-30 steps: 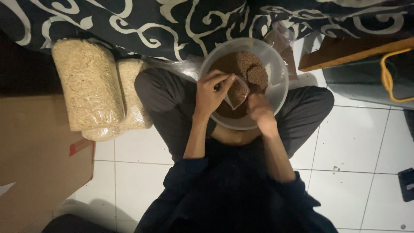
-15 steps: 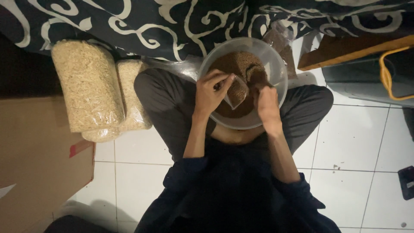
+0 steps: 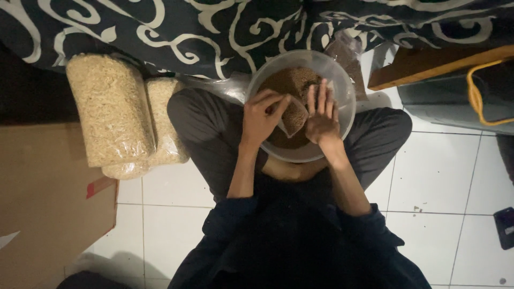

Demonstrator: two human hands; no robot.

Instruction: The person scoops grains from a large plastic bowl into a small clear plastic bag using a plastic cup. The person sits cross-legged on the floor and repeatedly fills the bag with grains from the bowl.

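Cardboard (image 3: 48, 203) lies flat at far left on the white tile floor (image 3: 176, 225), w/ a strip of red tape at its edge. Just right of it, two clear sacks (image 3: 110, 115) packed w/ pale grain lie side by side, touching, top ends against the dark swirl-pattern cloth (image 3: 160, 32) that runs across the whole top of view.

Next, center: person sits cross-legged in dark clothes, clear round bowl (image 3: 342, 85) resting on the lap between the knees. Bowl holds brown grain (image 3: 292, 80). Left hand (image 3: 262, 115) is over the bowl's near-left side, fingers pinched on the edge of a small clear bag (image 3: 294, 115) part-filled w/ the same brown stuff. Right hand (image 3: 323, 115) is just beside it, fingers straight & pointing away, pressed to the bag's right side; can't tell if it actually grips. Bag sits inside the bowl, tilted, between the two hands.

Right of bowl: another clear bag w/ brown contents (image 3: 348, 59) by the rim, near the cloth. Further right, a wood plank (image 3: 428, 67), then a dark bag w/ yellow handle (image 3: 476, 91). Small dark object (image 3: 504, 227) at far right edge on the tiles.
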